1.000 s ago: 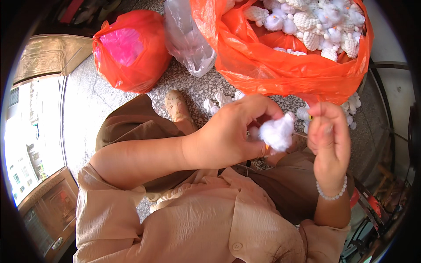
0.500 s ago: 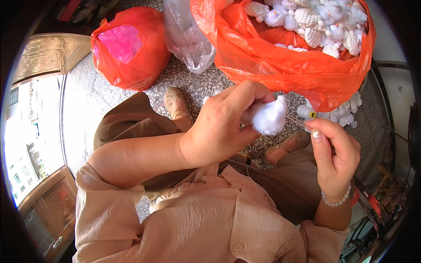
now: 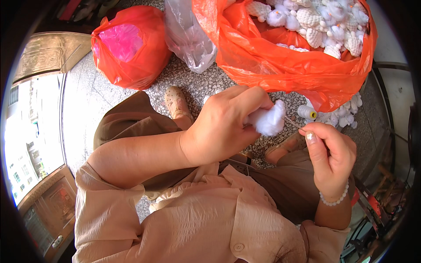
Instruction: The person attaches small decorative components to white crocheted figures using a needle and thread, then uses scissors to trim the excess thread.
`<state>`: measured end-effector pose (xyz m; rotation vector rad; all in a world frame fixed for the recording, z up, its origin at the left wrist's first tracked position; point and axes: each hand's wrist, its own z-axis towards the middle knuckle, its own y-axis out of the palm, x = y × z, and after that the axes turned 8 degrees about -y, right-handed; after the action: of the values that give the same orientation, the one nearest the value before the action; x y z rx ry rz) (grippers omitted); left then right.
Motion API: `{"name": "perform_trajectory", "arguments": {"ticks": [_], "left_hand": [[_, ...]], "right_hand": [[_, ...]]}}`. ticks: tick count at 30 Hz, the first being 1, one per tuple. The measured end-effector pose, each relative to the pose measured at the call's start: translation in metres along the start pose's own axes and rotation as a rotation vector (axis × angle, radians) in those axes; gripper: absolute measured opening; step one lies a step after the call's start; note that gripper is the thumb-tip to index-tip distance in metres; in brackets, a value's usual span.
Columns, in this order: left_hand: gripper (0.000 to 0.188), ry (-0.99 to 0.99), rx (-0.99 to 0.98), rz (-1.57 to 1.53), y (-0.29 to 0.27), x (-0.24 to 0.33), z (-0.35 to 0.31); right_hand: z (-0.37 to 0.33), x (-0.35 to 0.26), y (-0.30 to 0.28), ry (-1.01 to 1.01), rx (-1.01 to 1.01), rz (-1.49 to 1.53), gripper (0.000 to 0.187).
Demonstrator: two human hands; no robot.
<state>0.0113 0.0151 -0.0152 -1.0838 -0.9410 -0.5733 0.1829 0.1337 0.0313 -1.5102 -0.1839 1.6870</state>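
My left hand [image 3: 221, 122] is closed around a small white fluffy plush piece [image 3: 271, 119], which sticks out past the fingertips. Much of that piece is hidden behind my fingers and thumb. My right hand [image 3: 330, 151] pinches a thin metal needle [image 3: 294, 124] between thumb and forefinger. The needle's tip meets the right side of the white piece; whether it goes inside cannot be made out. Just beyond the needle, a white thread spool [image 3: 307, 112] with a yellow centre lies on the floor.
A large orange plastic bag [image 3: 263, 65] at the far right holds many white knitted pieces [image 3: 309, 19]. More white pieces [image 3: 346, 115] lie on the floor beside it. A clear bag [image 3: 190, 44] and a tied red bag [image 3: 151, 52] stand farther left. My feet rest on the speckled floor.
My right hand has shifted slightly left and down with the needle. The white piece has turned a little in my left hand.
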Motion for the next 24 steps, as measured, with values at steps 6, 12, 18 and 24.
{"name": "perform_trajectory", "arguments": {"ticks": [6,12,18,24], "left_hand": [[0.031,-0.001,0.018,-0.029,0.000,-0.001,0.000],[0.030,0.016,0.027,0.003,0.000,0.000,0.001],[0.029,0.018,0.034,-0.010,0.001,0.000,0.000],[0.028,-0.026,-0.012,-0.039,-0.004,0.007,-0.001]], "right_hand": [[0.001,-0.003,-0.004,0.073,-0.033,0.026,0.005],[0.001,-0.003,-0.002,0.076,-0.022,0.030,0.005],[-0.001,-0.005,0.004,0.198,-0.010,0.170,0.009],[-0.009,-0.004,0.014,0.559,-0.021,0.598,0.014]]}}
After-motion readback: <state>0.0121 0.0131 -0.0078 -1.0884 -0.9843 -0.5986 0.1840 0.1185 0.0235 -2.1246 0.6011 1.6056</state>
